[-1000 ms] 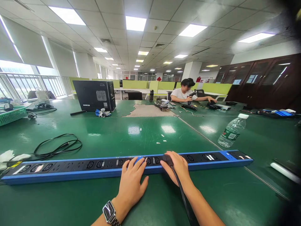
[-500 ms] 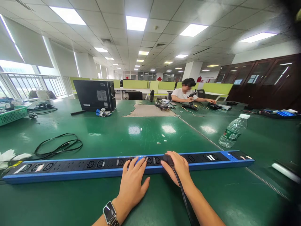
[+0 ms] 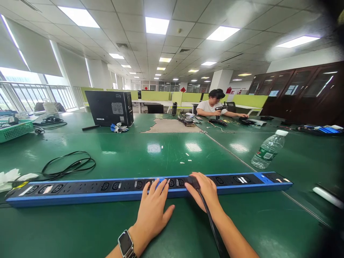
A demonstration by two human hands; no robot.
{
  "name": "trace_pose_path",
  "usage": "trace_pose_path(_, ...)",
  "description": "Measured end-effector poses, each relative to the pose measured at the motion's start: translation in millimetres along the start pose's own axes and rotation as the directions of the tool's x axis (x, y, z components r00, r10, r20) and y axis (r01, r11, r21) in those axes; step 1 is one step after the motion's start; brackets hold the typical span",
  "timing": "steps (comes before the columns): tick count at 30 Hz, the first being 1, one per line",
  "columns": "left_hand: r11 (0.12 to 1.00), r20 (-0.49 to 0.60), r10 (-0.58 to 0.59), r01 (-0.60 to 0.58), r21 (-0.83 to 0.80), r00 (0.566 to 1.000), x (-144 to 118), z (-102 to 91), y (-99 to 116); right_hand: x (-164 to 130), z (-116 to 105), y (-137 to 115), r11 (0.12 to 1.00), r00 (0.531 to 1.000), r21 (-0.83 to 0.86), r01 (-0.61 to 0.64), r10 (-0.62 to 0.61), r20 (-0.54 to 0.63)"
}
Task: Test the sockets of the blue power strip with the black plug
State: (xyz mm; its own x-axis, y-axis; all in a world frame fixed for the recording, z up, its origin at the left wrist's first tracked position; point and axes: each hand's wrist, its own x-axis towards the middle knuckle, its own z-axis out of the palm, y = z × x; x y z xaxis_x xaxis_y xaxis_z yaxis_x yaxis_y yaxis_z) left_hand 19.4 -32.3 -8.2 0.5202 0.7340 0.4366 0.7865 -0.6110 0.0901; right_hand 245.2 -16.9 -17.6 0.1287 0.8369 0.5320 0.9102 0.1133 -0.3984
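Observation:
A long blue and black power strip (image 3: pixel 102 201) lies across the green table, with rows of sockets along its top. My left hand (image 3: pixel 153 211) rests with fingers spread on the strip's middle, fingertips on its top face and thumb out to the side. Just right of it, my right hand (image 3: pixel 202 190) is closed around a black power plug (image 3: pixel 192 182), which sits against the strip's sockets. My fingers partly hide the plug, so how deep it sits cannot be seen. Its black cord (image 3: pixel 210 220) runs down beneath my right forearm.
A water bottle (image 3: pixel 268 149) leans near the strip's right end. At left lie a coiled black cable (image 3: pixel 68 166) and a green basket (image 3: pixel 18 132). Farther back stand a black computer case (image 3: pixel 107 109), blue-white gloves (image 3: pixel 119 128) and a seated person (image 3: pixel 212 105) holding a drill-like tool.
Both hands stay almost where they were on the strip. The view has shifted slightly. Across the table, the other person's tool has turned and now points leftward or rightward more plainly.

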Motion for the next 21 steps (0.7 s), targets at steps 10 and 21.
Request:
trace_pose_path(10,1.0,-0.011,0.025,-0.025,-0.015,1.0,-2.0,1.9,-0.7,-0.2,-0.5,-0.9,1.0,1.0,-0.022,0.017,-0.017,-0.008)
trace_pose_path(21,0.999,-0.043,-0.023,0.021,-0.037,0.999,-0.1,5.8,-2.6,-0.5,0.1,1.0,1.0,1.0,-0.009,0.004,-0.004,0.004)
